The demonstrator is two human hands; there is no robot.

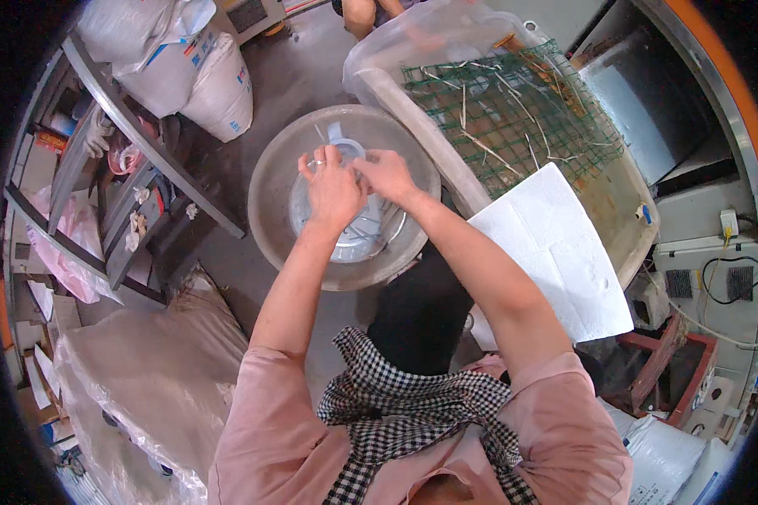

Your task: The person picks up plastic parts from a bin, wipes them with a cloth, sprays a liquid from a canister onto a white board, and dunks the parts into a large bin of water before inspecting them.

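Observation:
A wide, round grey basin (265,223) stands on the floor in front of me, with a smaller pale round dish or pool of small pieces (358,244) inside it. Over the basin my left hand (333,187) is closed, fingers bent, with a ring on one finger. Beside it, nearly touching, my right hand (385,175) is closed too, thumb and fingers pinched together. Just beyond the fingertips shows a pale, ring-shaped plastic piece (351,148) with a tab; both hands appear to be on it. Where exactly they grip is covered by the fingers.
To the right sits a large white tub (455,181) with green mesh (514,109) over it and pale strips on top. A white foam sheet (552,252) leans at its near side. White sacks (215,88), a dark metal rack (147,139) and plastic-covered goods (143,370) stand left.

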